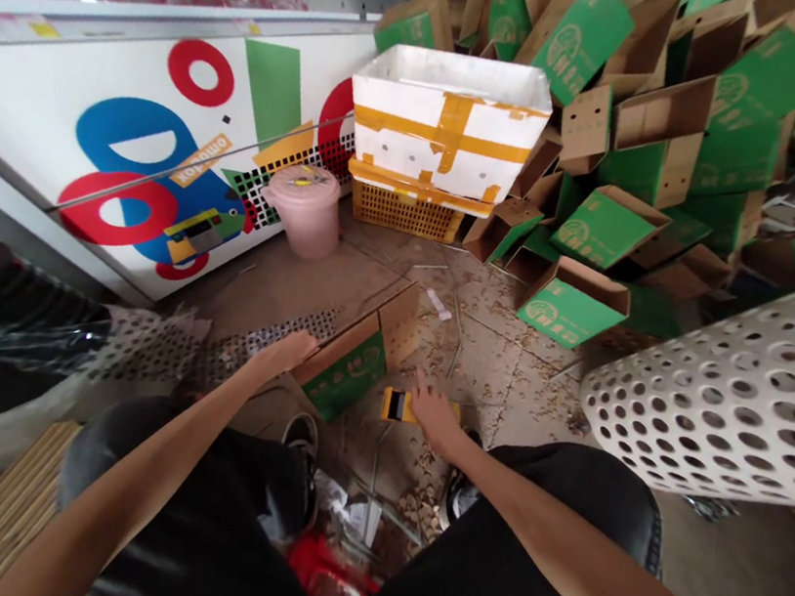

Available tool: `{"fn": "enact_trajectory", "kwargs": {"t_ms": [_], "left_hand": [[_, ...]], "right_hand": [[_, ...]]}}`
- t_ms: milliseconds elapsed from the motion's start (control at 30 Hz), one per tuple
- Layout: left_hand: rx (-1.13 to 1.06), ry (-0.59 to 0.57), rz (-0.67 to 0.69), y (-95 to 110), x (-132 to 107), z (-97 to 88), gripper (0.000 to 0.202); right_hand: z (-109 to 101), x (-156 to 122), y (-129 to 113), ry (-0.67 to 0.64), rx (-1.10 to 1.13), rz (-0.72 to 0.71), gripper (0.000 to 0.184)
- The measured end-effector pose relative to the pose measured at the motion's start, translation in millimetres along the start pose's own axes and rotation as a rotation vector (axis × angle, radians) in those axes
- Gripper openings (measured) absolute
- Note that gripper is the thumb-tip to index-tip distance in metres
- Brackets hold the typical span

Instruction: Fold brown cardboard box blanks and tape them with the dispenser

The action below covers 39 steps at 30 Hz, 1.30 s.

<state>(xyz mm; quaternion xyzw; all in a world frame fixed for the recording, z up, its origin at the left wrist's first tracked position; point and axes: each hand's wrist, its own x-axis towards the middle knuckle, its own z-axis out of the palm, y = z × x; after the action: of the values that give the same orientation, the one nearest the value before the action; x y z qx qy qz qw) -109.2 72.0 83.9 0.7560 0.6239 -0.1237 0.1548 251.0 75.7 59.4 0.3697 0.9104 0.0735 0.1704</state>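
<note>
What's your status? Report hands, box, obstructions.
Left hand at edge of green box, grip unclear. Right hand open, touching yellow object. Debris litters floor.

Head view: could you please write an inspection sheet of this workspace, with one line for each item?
Surface: concrete floor, littered with small scraps.
Job's things: open green carton on the floor; small yellow object beside it.
Clutter: pile of green cartons; pink bucket; white perforated basket.
Hands: left hand on the carton's edge; right hand touching the yellow object; grip unclear on both.
Cables: nothing seen.
Surroundings: white cabinet with coloured shapes at left; taped white foam box on an orange crate.
</note>
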Motion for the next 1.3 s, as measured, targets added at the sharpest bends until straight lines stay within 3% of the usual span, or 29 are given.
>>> {"fn": "enact_trajectory", "kwargs": {"t_ms": [133, 233, 333, 533, 600, 733, 833, 967, 1133, 1300], "left_hand": [[-0.157, -0.006, 0.090, 4.2, 1.3, -0.4, 0.037], [-0.266, -0.052, 0.176, 15.4, 1.9, 7.4, 0.049], [-0.225, -0.072, 0.215, 29.3, 0.4, 21.0, 0.056], [-0.206, -0.057, 0.291, 54.1, -13.4, 27.8, 0.061], [-0.196, -0.050, 0.276, 59.2, -17.1, 25.4, 0.057], [-0.112, -0.147, 0.190, 68.1, -20.0, 29.7, 0.032], [-0.048, -0.166, 0.144, 77.3, -23.0, 38.4, 0.038], [-0.011, -0.093, 0.200, 86.2, -30.0, 42.8, 0.033], [0.040, 0.036, 0.195, 80.0, -33.8, 40.6, 0.027], [0.121, 0.052, 0.204, 73.3, -31.8, 42.5, 0.032]], "right_hand": [[-16.7, 12.1, 15.6, -0.010, 0.028, 0.086, 0.051], [-26.0, 17.3, 29.9, 0.011, 0.024, 0.009, 0.049], [-32.4, 19.8, 44.9, 0.063, -0.033, -0.069, 0.043], [-28.6, 24.8, 59.3, 0.110, -0.120, -0.008, 0.037], [-19.5, 22.5, 54.7, 0.080, -0.095, 0.001, 0.034], [0.7, 11.1, 37.9, 0.069, -0.062, 0.058, 0.028], [9.2, 2.2, 27.9, 0.062, -0.017, 0.108, 0.034], [12.2, -7.5, 18.5, -0.008, 0.018, 0.149, 0.035], [15.3, -22.7, 0.1, -0.043, 0.048, 0.180, 0.037], [22.3, -42.0, -18.4, -0.070, 0.056, 0.223, 0.040]]}}
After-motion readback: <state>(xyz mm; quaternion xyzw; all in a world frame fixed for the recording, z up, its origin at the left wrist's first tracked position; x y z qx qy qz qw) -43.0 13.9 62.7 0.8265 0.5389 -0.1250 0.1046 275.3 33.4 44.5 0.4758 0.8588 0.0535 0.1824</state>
